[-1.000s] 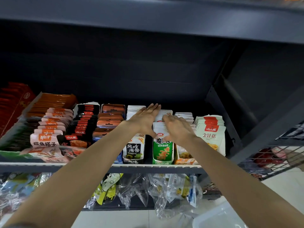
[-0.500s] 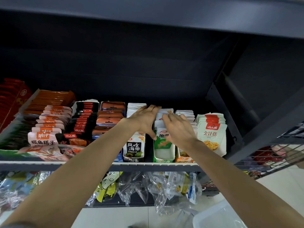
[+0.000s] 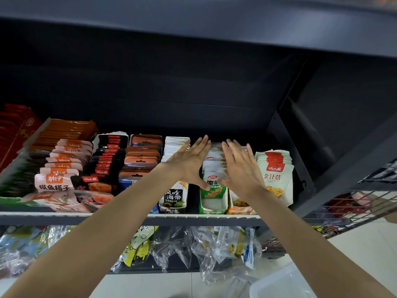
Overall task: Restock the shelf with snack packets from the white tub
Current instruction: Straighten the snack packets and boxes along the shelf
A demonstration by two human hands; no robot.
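Both my hands reach onto the grey shelf [image 3: 129, 218], over a row of green-and-white snack packets [image 3: 213, 186] standing in a green carton. My left hand [image 3: 190, 163] lies flat with straight fingers along the left side of that row, its thumb touching the front packet. My right hand [image 3: 240, 168] is spread flat on the right side of the same row, fingers pointing to the back. Neither hand grips a packet. A corner of the white tub [image 3: 283, 282] shows at the bottom right, on the floor.
Neighbouring rows: black-and-white seaweed packets [image 3: 174, 195], white mushroom packets [image 3: 276, 177], orange, black and pink packets further left [image 3: 64, 160]. Clear bagged goods hang on the lower shelf [image 3: 214, 248]. A wire basket [image 3: 354, 207] stands to the right. A dark shelf overhead.
Both hands have opened from curled over the front packets to flat and spread, sliding back along the green-and-white row. The front packet now stands a little behind the carton's front.
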